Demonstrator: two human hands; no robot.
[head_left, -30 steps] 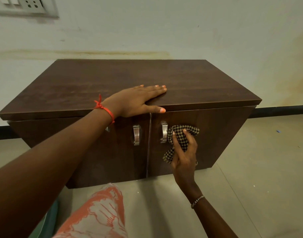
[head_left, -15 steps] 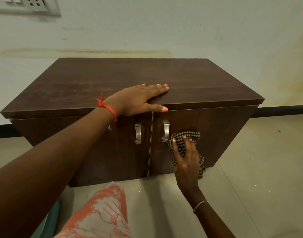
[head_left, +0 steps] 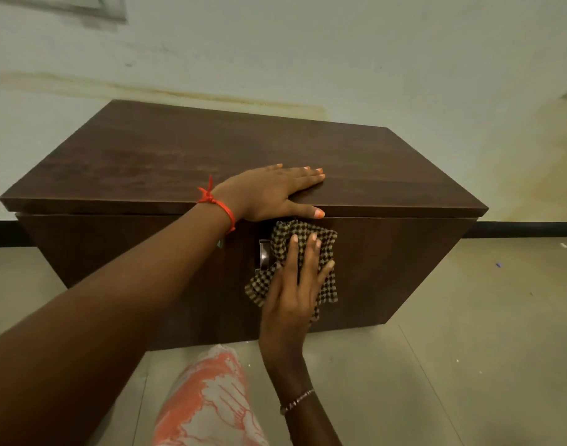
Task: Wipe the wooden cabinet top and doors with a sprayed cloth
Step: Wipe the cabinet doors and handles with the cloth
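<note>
With straight fingers our right grip (head_left: 291, 294) presses the soft, light cloth (head_left: 307, 231) on the door (head_left: 388, 268), at 6 o'clock from our flat-spread left grip (head_left: 269, 191) on the cabinet top (head_left: 179, 149); best palmed mid-bunch.

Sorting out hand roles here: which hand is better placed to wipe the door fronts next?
Right. The right hand presses the checked cloth against the door front beside the handle; the left hand lies flat on the cabinet top, holding nothing.

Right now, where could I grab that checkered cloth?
Pinch the checkered cloth by its lower corner, hanging free left of the right hand, and come from below. Probably easiest: the hand's flat fingers pin the middle against the cabinet door.
</note>
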